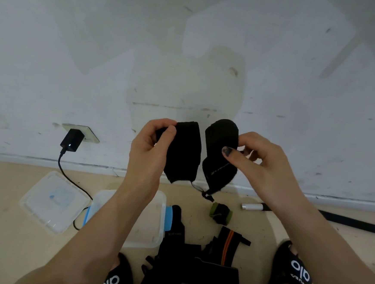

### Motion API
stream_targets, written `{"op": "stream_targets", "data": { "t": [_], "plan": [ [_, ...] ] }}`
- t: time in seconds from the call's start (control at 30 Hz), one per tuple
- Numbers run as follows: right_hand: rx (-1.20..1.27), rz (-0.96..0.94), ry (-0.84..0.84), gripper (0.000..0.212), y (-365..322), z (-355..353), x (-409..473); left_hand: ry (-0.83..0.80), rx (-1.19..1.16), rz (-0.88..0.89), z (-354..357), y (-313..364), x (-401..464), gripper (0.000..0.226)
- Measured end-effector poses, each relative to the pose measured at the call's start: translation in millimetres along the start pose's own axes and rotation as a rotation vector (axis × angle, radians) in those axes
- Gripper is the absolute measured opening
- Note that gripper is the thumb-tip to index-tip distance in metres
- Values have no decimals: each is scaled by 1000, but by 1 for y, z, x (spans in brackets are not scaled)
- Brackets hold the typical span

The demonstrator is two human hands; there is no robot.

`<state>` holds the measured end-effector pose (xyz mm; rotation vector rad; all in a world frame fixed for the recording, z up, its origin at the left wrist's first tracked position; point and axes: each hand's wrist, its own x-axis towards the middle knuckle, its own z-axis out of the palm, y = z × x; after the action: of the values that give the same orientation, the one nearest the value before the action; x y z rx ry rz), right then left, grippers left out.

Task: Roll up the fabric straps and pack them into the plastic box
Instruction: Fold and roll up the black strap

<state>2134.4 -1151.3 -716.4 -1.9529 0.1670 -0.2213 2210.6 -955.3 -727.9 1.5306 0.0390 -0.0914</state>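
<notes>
A black fabric strap (184,150) hangs flat and unrolled from the left hand (150,148), which pinches its upper corner, while just beside it a second black strap (220,149), partly rolled into a thick bundle with a thin cord dangling from its lower end, is held by the right hand (257,158). On the floor below lie a small green-and-black rolled strap (221,214) and a loose heap of black straps (197,261), one with orange stripes. The clear plastic box (153,224) sits open just left of the heap, its lid (53,200) lying apart further left.
</notes>
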Motion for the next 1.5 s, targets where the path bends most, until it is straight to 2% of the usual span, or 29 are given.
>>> {"op": "stream_targets", "data": {
  "t": [0.1,0.27,0.53,0.67,0.87,1.5],
  "plan": [
    [31,18,-13,9,0,3,-1,-54,17,38,-2,-1,-1,19],
    [232,80,-98,14,-5,14,-5,-146,65,104,1,0,-5,39],
    [350,261,-146,16,-3,38,-8,-178,11,86,8,1,-11,29],
    [344,276,-138,22,1,43,-6,-178,-62,40,9,2,-12,34],
    [383,279,-126,16,-1,41,-4,-180,-8,109,10,2,-14,23],
    [403,353,-82,19,-3,42,-5,-186,77,162,13,8,-20,25]
  ]
}}
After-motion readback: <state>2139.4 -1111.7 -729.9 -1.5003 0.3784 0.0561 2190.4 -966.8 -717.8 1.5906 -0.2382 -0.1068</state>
